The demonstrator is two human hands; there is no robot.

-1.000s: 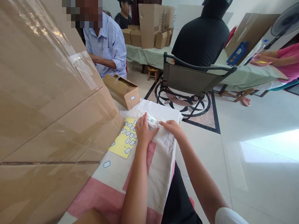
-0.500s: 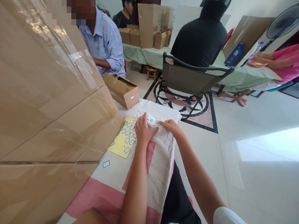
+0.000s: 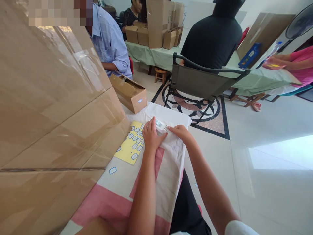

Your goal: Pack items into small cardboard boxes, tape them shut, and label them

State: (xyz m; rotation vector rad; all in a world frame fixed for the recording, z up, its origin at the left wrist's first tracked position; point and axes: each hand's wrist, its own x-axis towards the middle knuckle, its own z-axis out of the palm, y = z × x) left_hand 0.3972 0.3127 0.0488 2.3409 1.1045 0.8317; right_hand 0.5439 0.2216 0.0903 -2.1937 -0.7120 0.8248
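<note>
A small white box [image 3: 161,126] with a printed top lies on the cloth-covered table. My left hand [image 3: 152,134] is wrapped over its left side, with the thumb along the near edge. My right hand [image 3: 180,132] is closed at the box's right end, its fingertips touching a small label-like patch there. To the left of my left hand, a yellow sheet [image 3: 126,153] carries several white stickers with blue borders. One loose sticker [image 3: 112,170] lies on the cloth nearer me.
Large taped cartons [image 3: 56,130] rise close on my left. An open brown carton [image 3: 129,93] stands at the table's far left corner. Beyond it are a folding chair [image 3: 205,80], a person in black [image 3: 211,36], and another person's blue sleeve [image 3: 117,49]. A green-covered table [image 3: 156,58] runs behind.
The view has shifted slightly. Both hands stay at the white box, with barely any change in their grip.
</note>
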